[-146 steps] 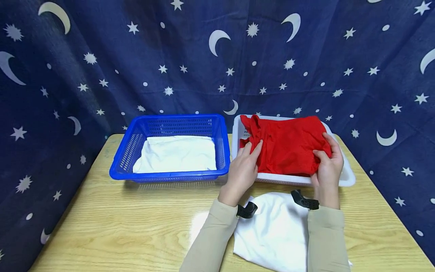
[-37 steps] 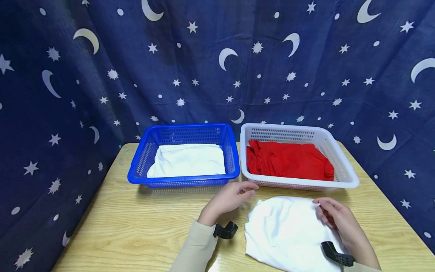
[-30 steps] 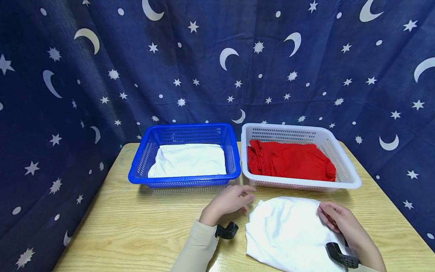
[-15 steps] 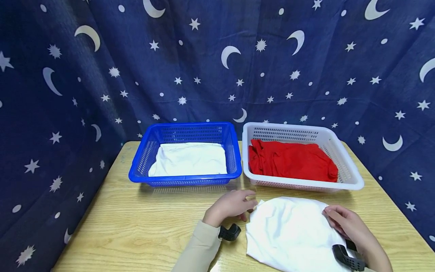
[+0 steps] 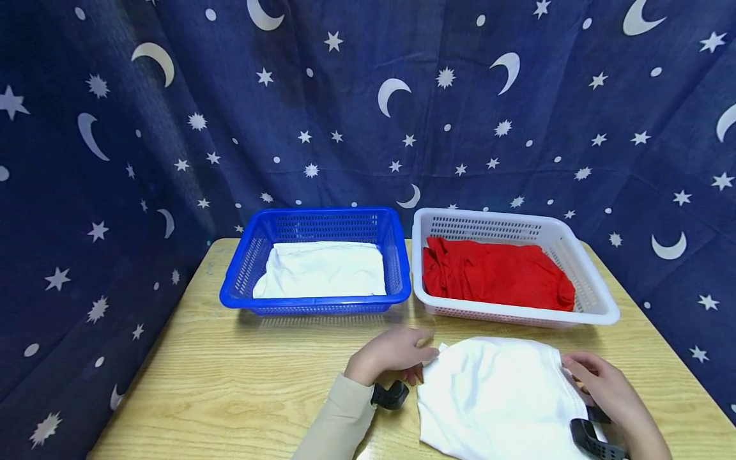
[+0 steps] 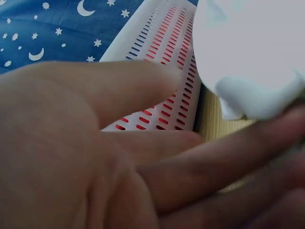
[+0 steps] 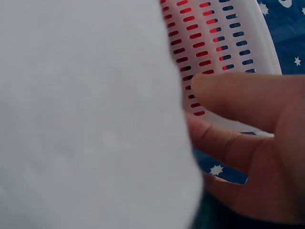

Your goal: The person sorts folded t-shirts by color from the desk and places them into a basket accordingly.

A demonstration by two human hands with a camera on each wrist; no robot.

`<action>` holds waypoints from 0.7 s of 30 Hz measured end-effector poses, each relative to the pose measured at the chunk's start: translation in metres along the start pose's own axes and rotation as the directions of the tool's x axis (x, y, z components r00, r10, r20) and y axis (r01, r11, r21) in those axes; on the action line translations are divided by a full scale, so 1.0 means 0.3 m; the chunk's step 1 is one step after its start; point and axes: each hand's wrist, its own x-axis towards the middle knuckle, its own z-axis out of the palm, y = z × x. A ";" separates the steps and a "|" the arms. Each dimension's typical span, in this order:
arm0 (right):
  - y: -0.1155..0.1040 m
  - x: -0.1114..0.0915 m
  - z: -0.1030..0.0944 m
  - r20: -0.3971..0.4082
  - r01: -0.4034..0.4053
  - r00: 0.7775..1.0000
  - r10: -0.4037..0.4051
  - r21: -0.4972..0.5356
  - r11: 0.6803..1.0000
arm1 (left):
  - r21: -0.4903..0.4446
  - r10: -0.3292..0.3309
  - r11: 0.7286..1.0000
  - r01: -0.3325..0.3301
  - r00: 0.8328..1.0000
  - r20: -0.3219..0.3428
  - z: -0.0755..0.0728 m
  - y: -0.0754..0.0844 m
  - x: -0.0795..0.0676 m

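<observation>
A folded white garment (image 5: pixel 506 396) lies on the table in front of the white basket, running out of the head view at the bottom. My left hand (image 5: pixel 393 354) is at its left side, fingers bent loosely and fingertips right at the cloth edge. In the left wrist view the left thumb (image 6: pixel 138 86) stands apart from the fingers, which reach beneath the cloth. My right hand (image 5: pixel 604 383) is at the garment's right edge. In the right wrist view its thumb (image 7: pixel 233 98) is separated from the fingers, whose tips go behind the white cloth (image 7: pixel 90 114).
At the back left stands a blue basket (image 5: pixel 316 301) with white cloth (image 5: pixel 322 271) inside. Beside it a white basket (image 5: pixel 517 313) holds a red garment (image 5: pixel 500 275). A dark blue curtain (image 5: pixel 345 96) with moons and stars hangs behind the wooden table (image 5: pixel 230 383).
Both hands have let go of the red garment, which now lies inside the white basket. They have come back toward me, the right hand moving rightward along the white garment's edge.
</observation>
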 end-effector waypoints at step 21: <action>-0.074 -0.048 0.053 0.208 0.204 0.959 -0.194 -0.029 0.978 | 0.242 0.074 0.964 -0.111 0.985 0.158 0.049 0.000 0.018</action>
